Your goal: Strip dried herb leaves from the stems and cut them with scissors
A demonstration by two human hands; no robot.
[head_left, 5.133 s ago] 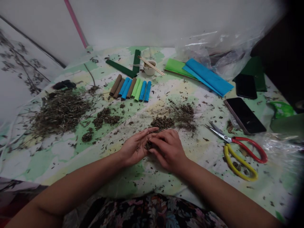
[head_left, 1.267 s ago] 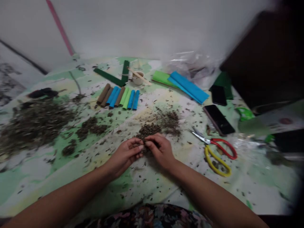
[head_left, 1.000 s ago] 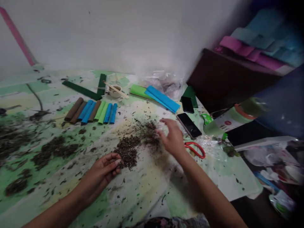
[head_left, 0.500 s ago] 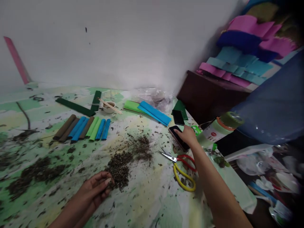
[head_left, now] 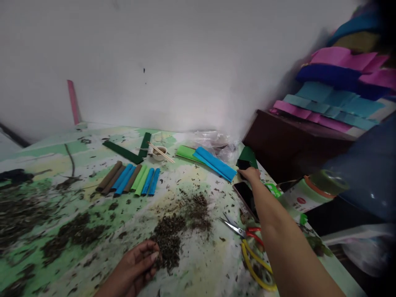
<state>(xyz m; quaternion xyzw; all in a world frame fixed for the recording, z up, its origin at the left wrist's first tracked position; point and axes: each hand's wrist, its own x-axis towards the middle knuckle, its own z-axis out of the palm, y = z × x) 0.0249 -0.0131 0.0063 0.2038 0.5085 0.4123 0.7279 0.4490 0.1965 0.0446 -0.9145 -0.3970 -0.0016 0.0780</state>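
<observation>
My left hand [head_left: 140, 264] rests low over the table, its fingers curled and the thumb pressed against them. Whatever is pinched there is hidden. Right beside its fingertips lies a pile of dark dried leaf bits [head_left: 167, 243]. My right hand [head_left: 252, 175] reaches far forward, fingers closed at the near end of a black phone [head_left: 243, 164]. A second phone [head_left: 246, 196] with a pale edge lies just under my right wrist. Scissors [head_left: 238, 230] with one red and one yellow handle lie open nearby, partly covered by my forearm.
Several brown, blue and green paper rolls [head_left: 130, 179] lie in a row. Behind are a small cup [head_left: 159, 153] with chopsticks, dark green strips [head_left: 123, 152], and folded blue paper [head_left: 216, 163]. A bottle [head_left: 309, 194] leans at right, before a brown box [head_left: 297, 132].
My right hand has moved from the nearer phone to the black phone behind it. My left hand stays curled by the leaf pile. The view has shifted left and up.
</observation>
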